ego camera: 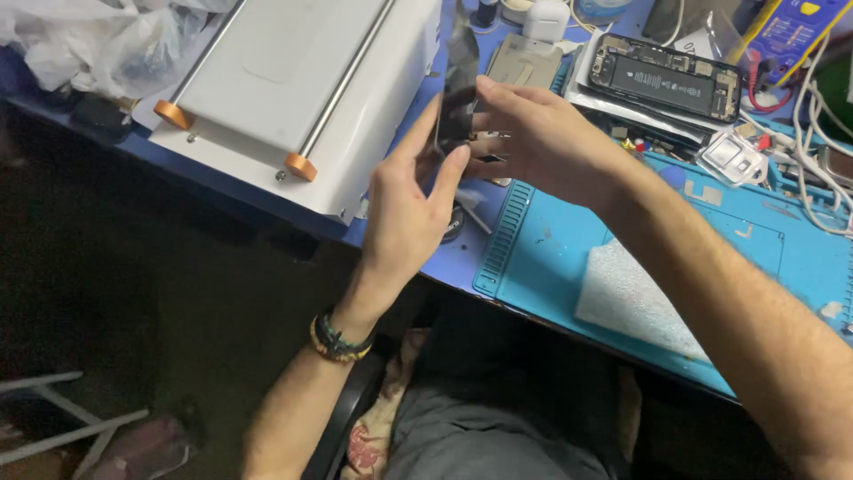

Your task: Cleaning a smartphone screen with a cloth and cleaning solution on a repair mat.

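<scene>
A thin, dark, glossy rectangular panel (458, 84), like a phone screen seen almost edge-on, stands upright in the air above the near edge of the blue workbench (462, 258), held between both hands. The left hand (409, 209) grasps its lower part, thumb and fingers pinching the bottom edge, with a beaded bracelet (338, 342) of dark, green and yellow beads on the wrist. The right hand (542, 138) grips the panel from the other side, fingers spread against its face and edge.

Just behind the panel, on the left part of the bench, sits a white box-shaped machine (302, 80) with a flat top, two metal rails and orange round knobs at its front corners. To the right of the hands, a light blue silicone work mat (551, 258) with a ribbed border lies along the near edge, and a white piece of foam sheet (631, 298) rests on it under the right forearm. Toward the far edge lies an opened black smartphone (666, 78) with its battery and inner parts showing. Near the far right corner are a yellow and blue meter (786, 31) and white cables (822, 151). Crumpled clear plastic bags (89, 40) fill the far left corner.
</scene>
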